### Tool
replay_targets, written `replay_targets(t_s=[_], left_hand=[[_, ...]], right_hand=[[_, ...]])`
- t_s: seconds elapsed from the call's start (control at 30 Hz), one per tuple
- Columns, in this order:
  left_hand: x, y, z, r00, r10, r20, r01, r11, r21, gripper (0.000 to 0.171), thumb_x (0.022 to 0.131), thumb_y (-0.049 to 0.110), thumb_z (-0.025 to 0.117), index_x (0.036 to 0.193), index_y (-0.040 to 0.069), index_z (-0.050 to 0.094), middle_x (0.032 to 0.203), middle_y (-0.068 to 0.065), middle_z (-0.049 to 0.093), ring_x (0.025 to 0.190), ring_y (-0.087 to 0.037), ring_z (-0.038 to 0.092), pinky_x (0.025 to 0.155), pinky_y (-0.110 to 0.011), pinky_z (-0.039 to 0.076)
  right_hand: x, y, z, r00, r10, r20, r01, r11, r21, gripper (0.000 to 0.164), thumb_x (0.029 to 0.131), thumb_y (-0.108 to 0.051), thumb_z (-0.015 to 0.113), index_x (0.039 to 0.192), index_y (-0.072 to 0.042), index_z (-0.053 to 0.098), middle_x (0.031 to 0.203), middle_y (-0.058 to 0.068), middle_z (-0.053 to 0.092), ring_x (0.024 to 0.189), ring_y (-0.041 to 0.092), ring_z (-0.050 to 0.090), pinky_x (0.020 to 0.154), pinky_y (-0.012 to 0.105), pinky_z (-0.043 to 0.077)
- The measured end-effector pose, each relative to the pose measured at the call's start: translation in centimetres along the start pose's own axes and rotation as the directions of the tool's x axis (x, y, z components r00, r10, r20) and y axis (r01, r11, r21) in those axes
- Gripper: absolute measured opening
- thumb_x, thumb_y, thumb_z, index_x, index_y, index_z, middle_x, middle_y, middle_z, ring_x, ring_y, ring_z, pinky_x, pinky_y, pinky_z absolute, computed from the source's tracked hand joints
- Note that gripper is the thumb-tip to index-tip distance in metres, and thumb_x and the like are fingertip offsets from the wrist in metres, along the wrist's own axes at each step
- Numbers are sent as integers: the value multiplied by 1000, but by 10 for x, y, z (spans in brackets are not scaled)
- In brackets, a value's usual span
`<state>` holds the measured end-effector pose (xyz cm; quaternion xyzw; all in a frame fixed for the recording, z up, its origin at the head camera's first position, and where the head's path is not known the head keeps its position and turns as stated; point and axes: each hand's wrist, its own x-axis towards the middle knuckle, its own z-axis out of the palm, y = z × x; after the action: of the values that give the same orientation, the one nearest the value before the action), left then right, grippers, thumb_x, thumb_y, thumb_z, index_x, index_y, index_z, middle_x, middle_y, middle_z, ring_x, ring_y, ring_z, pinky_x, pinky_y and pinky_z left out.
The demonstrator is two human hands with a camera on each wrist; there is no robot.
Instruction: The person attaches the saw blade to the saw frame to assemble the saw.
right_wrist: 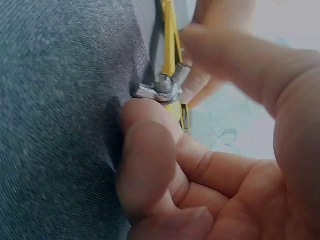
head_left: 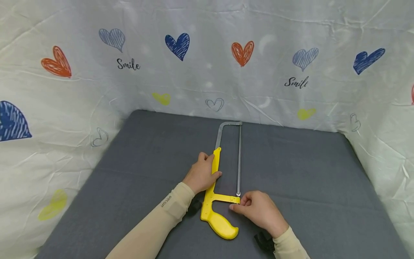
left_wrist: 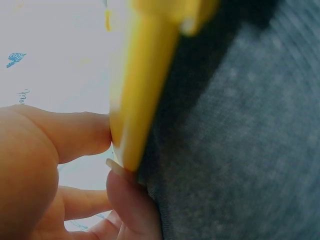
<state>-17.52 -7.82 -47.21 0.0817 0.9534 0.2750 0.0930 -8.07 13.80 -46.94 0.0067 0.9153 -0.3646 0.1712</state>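
Note:
A hacksaw (head_left: 223, 226) with a yellow handle and yellow rear frame lies on the grey cloth, its silver front bow pointing away from me. Its blade (head_left: 239, 162) runs along the right side. My left hand (head_left: 201, 174) pinches the yellow frame (left_wrist: 142, 90) between thumb and fingers. At the near end of the blade, my right hand (head_left: 260, 210) has its curled fingers and thumb about the metal wing nut (right_wrist: 167, 90). One fingertip (right_wrist: 142, 112) is right at a wing of the nut, with the thumb (right_wrist: 235, 60) on the other side.
Grey cloth (head_left: 307, 172) covers the table around the saw. A white curtain (head_left: 207, 79) printed with hearts and "Smile" hangs behind and at both sides. Dark wrist straps (head_left: 264, 241) sit below the sleeves.

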Motion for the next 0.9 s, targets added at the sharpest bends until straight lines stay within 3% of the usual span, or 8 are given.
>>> replay_targets(t_s=[0.2, 0.9], left_hand=[[0, 0, 0, 1000, 2, -5, -2, 1000, 3, 78, 103, 33, 75, 166, 3, 40, 144, -20, 47, 96, -28, 70, 86, -39, 66], [-1, -1, 0, 1000, 14, -8, -14, 1000, -8, 77, 103, 33, 76, 165, 3, 41, 143, -21, 48, 95, -28, 69, 85, -39, 66]], right_hand=[[2, 0, 1, 999, -15, -30, 14, 1000, -16, 35, 90, -42, 87, 70, -20, 68, 57, -6, 53, 51, 12, 45, 50, 27, 35], [1, 8, -7, 992, -114, 56, 112, 993, 28, 19, 96, -26, 79, 79, -18, 74, 67, -5, 63, 57, 13, 54, 52, 28, 43]])
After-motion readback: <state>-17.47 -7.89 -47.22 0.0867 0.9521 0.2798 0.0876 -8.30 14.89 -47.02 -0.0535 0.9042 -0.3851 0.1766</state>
